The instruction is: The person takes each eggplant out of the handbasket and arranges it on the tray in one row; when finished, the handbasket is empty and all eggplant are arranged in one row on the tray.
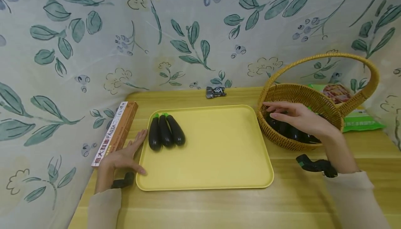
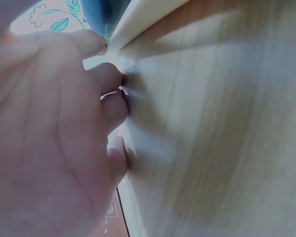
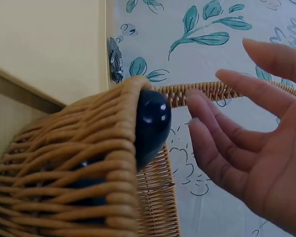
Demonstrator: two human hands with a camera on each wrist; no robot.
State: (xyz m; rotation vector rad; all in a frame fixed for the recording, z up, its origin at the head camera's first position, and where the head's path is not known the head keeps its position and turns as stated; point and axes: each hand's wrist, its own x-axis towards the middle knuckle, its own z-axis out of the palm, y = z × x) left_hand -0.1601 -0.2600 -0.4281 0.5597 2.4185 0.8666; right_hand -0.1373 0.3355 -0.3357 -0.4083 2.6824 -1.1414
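Three dark eggplants (image 1: 167, 131) with green stem ends lie side by side at the left of a yellow tray (image 1: 219, 149). My left hand (image 1: 123, 156) rests at the tray's left edge, fingers spread, thumb over the rim; its palm and fingertips show against the wood in the left wrist view. Over the wicker basket (image 1: 282, 138) at the right hovers my right hand (image 1: 300, 117), fingers loosely bent and holding nothing. Several more eggplants (image 1: 294, 133) lie in the basket, partly hidden by that hand. In the right wrist view one eggplant (image 3: 153, 123) sticks up above the rim, apart from the fingers.
The basket's tall handle (image 1: 325, 55) arches over the right hand. Behind the basket lies a green food packet (image 1: 360, 121). A pasta box (image 1: 116, 131) stands left of the tray beside the left hand. A small black wrapped packet (image 1: 215, 92) lies behind the tray.
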